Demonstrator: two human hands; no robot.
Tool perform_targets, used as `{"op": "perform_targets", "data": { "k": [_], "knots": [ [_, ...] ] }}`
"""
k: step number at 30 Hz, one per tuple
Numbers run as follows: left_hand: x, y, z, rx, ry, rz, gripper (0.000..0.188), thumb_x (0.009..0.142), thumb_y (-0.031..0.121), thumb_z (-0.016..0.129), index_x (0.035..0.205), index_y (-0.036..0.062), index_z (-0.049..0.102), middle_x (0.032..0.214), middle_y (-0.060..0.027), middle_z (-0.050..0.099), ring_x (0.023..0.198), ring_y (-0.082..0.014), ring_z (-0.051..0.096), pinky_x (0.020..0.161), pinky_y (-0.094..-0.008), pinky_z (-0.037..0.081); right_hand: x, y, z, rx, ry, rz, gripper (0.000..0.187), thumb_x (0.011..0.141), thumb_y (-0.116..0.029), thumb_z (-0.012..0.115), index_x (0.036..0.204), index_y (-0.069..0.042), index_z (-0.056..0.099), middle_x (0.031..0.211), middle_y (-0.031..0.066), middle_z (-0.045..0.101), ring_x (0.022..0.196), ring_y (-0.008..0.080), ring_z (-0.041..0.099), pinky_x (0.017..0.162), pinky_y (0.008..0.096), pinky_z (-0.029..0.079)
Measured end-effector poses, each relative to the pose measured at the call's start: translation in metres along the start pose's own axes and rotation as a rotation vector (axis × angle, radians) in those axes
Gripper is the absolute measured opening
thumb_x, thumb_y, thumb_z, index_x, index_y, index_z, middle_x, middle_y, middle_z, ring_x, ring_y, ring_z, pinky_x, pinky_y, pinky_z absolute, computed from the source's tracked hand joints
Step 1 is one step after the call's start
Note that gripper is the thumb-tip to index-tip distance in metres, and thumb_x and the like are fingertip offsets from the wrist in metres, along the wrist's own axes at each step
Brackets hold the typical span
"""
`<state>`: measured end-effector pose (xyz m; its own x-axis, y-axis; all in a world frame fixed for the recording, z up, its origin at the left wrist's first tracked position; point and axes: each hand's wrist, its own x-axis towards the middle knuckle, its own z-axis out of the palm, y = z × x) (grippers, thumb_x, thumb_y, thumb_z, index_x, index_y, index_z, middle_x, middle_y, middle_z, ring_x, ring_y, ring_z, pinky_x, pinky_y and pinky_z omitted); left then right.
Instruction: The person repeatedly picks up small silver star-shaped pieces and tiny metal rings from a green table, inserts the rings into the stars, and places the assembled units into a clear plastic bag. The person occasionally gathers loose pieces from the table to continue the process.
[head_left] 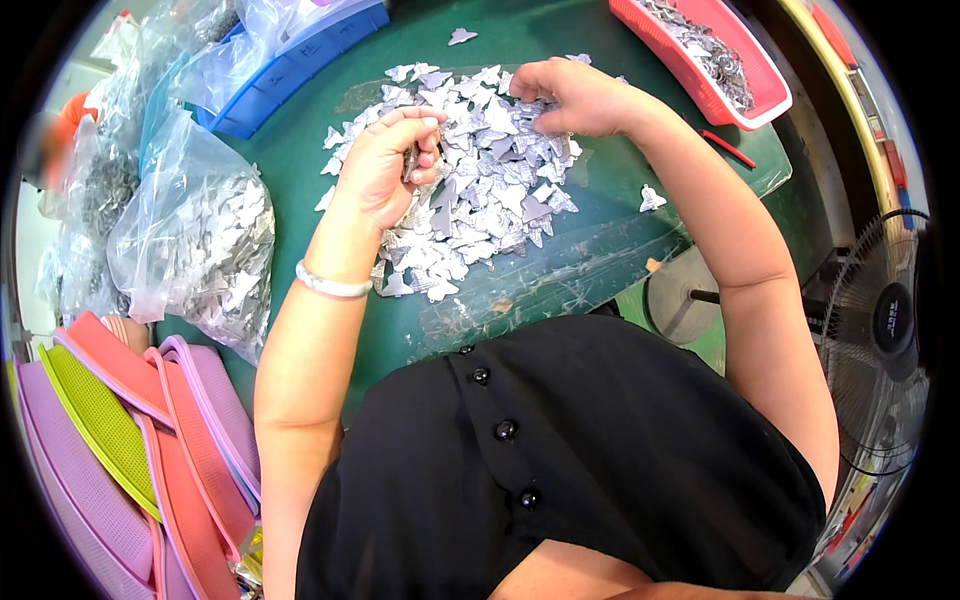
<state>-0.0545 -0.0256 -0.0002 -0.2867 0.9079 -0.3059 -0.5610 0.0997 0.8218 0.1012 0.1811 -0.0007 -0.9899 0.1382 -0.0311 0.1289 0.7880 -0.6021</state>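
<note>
A pile of small flat silver-grey metal pieces (490, 190), with irregular, winged outlines, lies spread on the green table mat. My left hand (385, 165) is at the left side of the pile, its fingers curled closed. Something grey and metallic, like one or more of these pieces, shows between fingers and palm. At the far right of the pile is my right hand (580, 97), fingers bent down toward the pieces. Its thumb and fingers are apart, and I see nothing held between them; the fingertips are partly hidden.
A clear bag of similar pieces (215, 240) stands left, beside stacked plastic baskets (150, 420). A blue bin (300, 75) sits far left. A pink basket of metal parts (765, 95) is far right, near a red stick (728, 149). A fan (880, 330) stands right.
</note>
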Motion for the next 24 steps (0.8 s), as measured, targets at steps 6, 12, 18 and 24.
{"op": "perform_targets", "data": {
  "k": [6, 12, 18, 24],
  "knots": [
    [0.013, -0.004, 0.013, 0.818, 0.202, 0.250, 0.024, 0.077, 0.011, 0.062, 0.099, 0.0021, 0.063, 0.065, 0.0017, 0.050, 0.054, -0.0042, 0.040, 0.047, -0.0213, 0.034, 0.000, 0.010, 0.000, 0.063, -0.020, 0.024, 0.043, 0.064, -0.006, 0.069, 0.102, -0.002, 0.052, 0.091, 0.0084, 0.056, 0.084, 0.0188, 0.053, 0.075, 0.0306, 0.044],
    [0.031, -0.008, 0.018, 1.481, 0.228, 0.368, 0.038, 0.071, 0.016, 0.067, 0.107, 0.0049, 0.062, 0.061, -0.0035, 0.054, 0.054, -0.0109, 0.049, 0.053, -0.0273, 0.040, -0.003, 0.002, -0.005, 0.094, -0.036, 0.072, 0.043, 0.062, -0.004, 0.067, 0.102, -0.002, 0.051, 0.082, 0.0064, 0.050, 0.078, 0.0175, 0.049, 0.072, 0.0288, 0.043],
    [0.036, -0.007, 0.024, 1.542, 0.213, 0.311, 0.028, 0.069, 0.017, 0.067, 0.093, 0.0033, 0.062, 0.062, -0.0069, 0.057, 0.056, -0.0154, 0.053, 0.056, -0.0295, 0.043, -0.007, 0.002, -0.003, 0.020, 0.047, 0.021, 0.045, 0.062, -0.001, 0.062, 0.106, -0.003, 0.050, 0.084, 0.0091, 0.055, 0.080, 0.0231, 0.054, 0.073, 0.0315, 0.045],
    [0.035, -0.010, 0.015, 1.018, 0.129, 0.209, 0.013, 0.071, 0.013, 0.064, 0.079, 0.0041, 0.059, 0.063, 0.0010, 0.054, 0.055, -0.0084, 0.049, 0.050, -0.0247, 0.038, -0.009, 0.012, -0.007, -0.070, 0.002, -0.046, 0.046, 0.063, -0.001, 0.064, 0.107, -0.003, 0.050, 0.094, 0.0084, 0.055, 0.088, 0.0237, 0.053, 0.077, 0.0320, 0.044]
  ]
}}
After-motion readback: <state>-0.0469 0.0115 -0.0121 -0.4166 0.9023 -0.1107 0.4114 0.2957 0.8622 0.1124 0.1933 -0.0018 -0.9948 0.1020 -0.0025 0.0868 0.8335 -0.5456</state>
